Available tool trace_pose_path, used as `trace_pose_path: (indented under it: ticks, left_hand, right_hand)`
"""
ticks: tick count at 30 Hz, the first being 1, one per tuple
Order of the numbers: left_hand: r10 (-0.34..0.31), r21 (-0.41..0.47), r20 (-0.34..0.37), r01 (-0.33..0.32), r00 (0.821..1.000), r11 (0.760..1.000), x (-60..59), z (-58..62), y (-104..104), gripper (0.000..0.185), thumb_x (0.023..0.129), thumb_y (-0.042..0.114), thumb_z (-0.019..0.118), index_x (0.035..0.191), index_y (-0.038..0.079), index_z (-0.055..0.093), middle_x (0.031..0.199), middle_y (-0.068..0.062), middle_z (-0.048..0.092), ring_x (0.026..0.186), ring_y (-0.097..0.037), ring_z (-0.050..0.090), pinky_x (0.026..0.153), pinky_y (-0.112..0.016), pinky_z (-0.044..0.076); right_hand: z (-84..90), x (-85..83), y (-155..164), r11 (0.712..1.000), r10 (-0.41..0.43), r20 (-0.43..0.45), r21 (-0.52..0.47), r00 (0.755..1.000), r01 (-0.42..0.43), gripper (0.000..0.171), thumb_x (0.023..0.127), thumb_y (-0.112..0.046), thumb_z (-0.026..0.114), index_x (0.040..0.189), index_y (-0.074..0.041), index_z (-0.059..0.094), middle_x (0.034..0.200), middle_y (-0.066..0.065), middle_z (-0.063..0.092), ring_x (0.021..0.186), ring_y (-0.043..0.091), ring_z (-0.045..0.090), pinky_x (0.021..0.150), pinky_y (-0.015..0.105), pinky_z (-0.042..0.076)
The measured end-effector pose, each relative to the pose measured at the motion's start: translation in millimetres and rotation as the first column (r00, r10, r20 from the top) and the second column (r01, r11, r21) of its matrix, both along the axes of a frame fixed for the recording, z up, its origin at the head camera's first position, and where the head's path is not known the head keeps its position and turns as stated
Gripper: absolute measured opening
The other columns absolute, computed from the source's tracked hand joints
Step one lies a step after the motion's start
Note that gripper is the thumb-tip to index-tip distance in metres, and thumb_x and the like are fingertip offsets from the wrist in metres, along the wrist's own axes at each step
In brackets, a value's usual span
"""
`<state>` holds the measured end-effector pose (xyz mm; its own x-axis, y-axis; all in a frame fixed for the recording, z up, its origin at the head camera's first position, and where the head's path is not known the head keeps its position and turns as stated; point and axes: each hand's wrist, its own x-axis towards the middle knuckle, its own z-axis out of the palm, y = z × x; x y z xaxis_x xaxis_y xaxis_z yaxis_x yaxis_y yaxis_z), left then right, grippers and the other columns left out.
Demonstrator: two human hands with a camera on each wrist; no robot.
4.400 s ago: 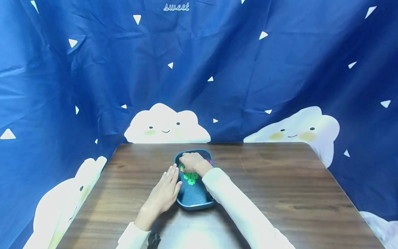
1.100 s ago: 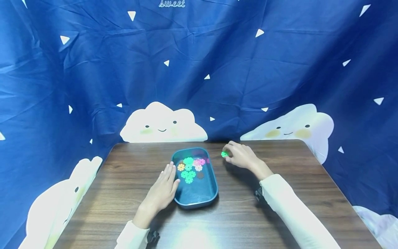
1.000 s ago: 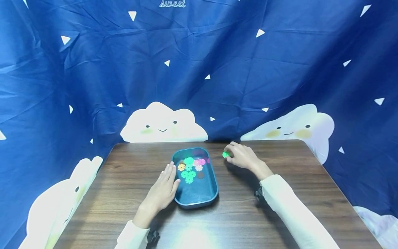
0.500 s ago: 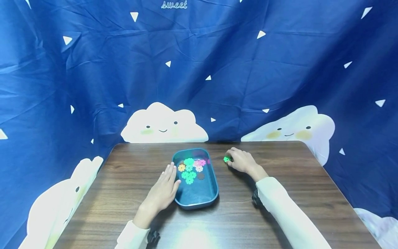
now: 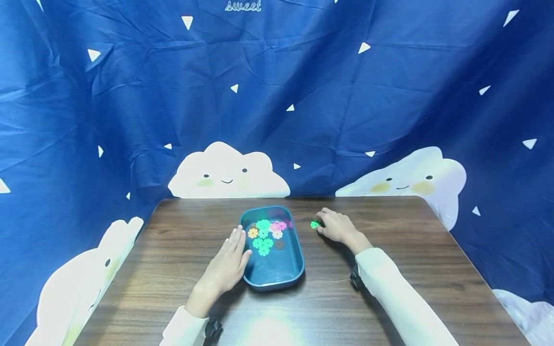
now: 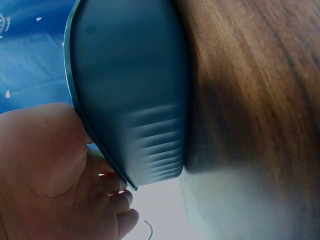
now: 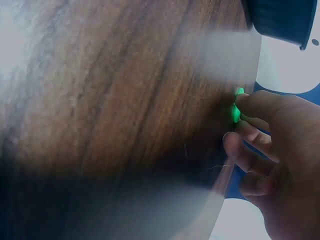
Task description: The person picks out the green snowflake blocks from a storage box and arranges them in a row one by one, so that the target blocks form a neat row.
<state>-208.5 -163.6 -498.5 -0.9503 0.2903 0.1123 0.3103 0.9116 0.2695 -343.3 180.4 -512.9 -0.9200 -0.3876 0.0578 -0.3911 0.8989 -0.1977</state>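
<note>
My left hand [image 5: 225, 262] lies with straight fingers along the left rim of a blue tray [image 5: 272, 283]. In the left wrist view the palm side of that hand [image 6: 55, 165] is at the rim of the tray [image 6: 125, 75]. To the right of the tray, my right hand [image 5: 337, 226] pinches a green flower-shaped plastic disc [image 5: 314, 225] low over the table. The right wrist view has the thumb of the right hand [image 7: 280, 135] against the green disc [image 7: 236, 112], close to the wood. The disc is partly hidden by the fingers.
Inside the tray are several green discs [image 5: 263, 242], an orange one [image 5: 253, 233], pink ones [image 5: 281, 225], a white one [image 5: 277, 234] and a brown one [image 5: 280, 245]. The wooden table [image 5: 389, 269] ends at a blue curtain [image 5: 277, 120] behind.
My right hand was reaching into the tray, then came out to the right with a green disc. Lately it has moved slightly nearer, down to the table. The left hand has stayed at the rim.
</note>
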Motion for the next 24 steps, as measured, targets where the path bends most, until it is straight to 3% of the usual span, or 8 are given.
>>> trace_pose_path:
  ticks: [10, 16, 24]
  left_hand:
    - [0.003, 0.010, -0.005, -0.003, 1.000, 1.000, -0.4, -1.9, 0, 0.061, 0.106, 0.036, 0.036, 0.155, 0.002, 0.023, 0.165, -0.013, 0.014, 0.153, -0.030, 0.016, 0.123, -0.048, 0.022]
    - [0.009, 0.011, 0.008, -0.009, 1.000, 1.000, 0.6, -1.8, 0, 0.062, 0.107, 0.038, 0.033, 0.156, 0.004, 0.019, 0.165, -0.013, 0.014, 0.153, -0.028, 0.014, 0.124, -0.047, 0.021]
    - [-0.004, -0.001, -0.010, 0.004, 1.000, 1.000, 0.8, 0.1, 0, 0.062, 0.106, 0.038, 0.033, 0.155, 0.002, 0.021, 0.165, -0.014, 0.014, 0.153, -0.030, 0.016, 0.123, -0.048, 0.022]
  right_hand:
    - [1.7, 0.4, 0, 1.000, 0.004, 0.000, -0.023, 1.000, -0.004, 0.027, 0.090, -0.032, 0.069, 0.113, -0.017, 0.068, 0.105, -0.001, 0.061, 0.083, 0.020, 0.063, 0.072, 0.046, 0.055]
    - [12.7, -0.8, -3, 0.998, 0.011, -0.021, -0.057, 1.000, -0.012, 0.023, 0.091, -0.033, 0.067, 0.110, -0.020, 0.068, 0.105, -0.003, 0.066, 0.094, 0.021, 0.067, 0.077, 0.048, 0.055]
    - [45.8, 2.1, -25, 0.995, 0.059, -0.097, -0.069, 0.994, -0.066, 0.004, 0.090, -0.031, 0.066, 0.089, -0.028, 0.065, 0.083, -0.012, 0.065, 0.073, 0.011, 0.060, 0.061, 0.037, 0.051]
